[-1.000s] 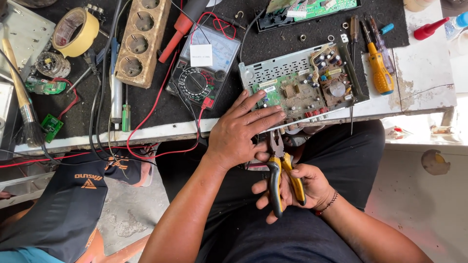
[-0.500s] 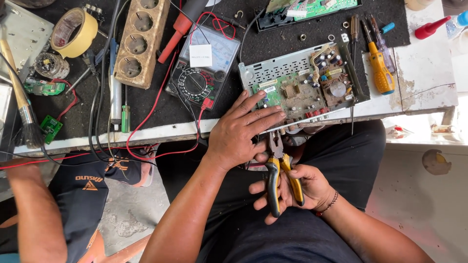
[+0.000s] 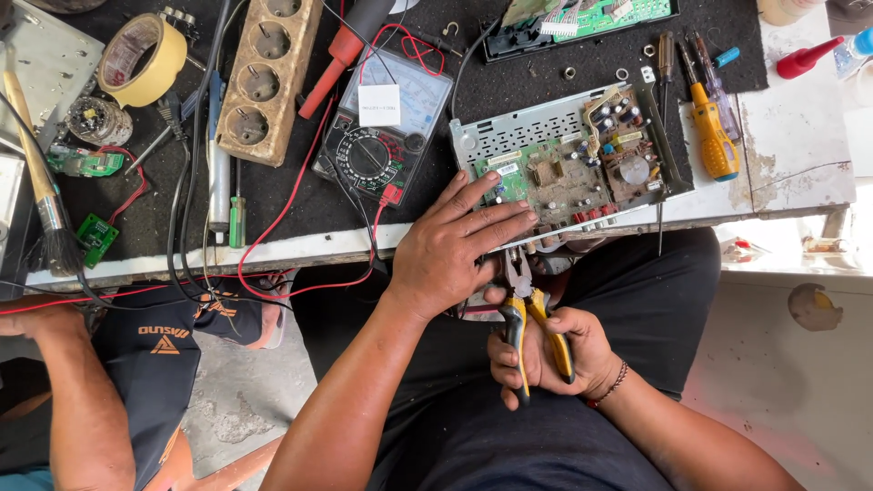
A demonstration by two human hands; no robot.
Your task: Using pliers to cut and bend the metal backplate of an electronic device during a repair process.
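My left hand (image 3: 452, 247) lies flat on the near edge of a circuit board in a metal chassis (image 3: 571, 164) at the front of the workbench, fingers spread over its left end. Just below the bench edge my right hand (image 3: 543, 355) grips the yellow-and-black handles of a pair of pliers (image 3: 526, 307). The pliers' jaws point up at the underside of the chassis edge, beside my left thumb. What the jaws touch is hidden.
On the black mat (image 3: 546, 68) lie an analogue multimeter (image 3: 382, 132) with red and black leads, a beige socket strip (image 3: 268, 77), a roll of tape (image 3: 141, 59), a brush (image 3: 45, 200) and yellow screwdrivers (image 3: 714, 136). Another person's arm (image 3: 77, 400) is at the lower left.
Another person's arm has come into view at the lower left. My hands and the pliers have stayed almost where they were.
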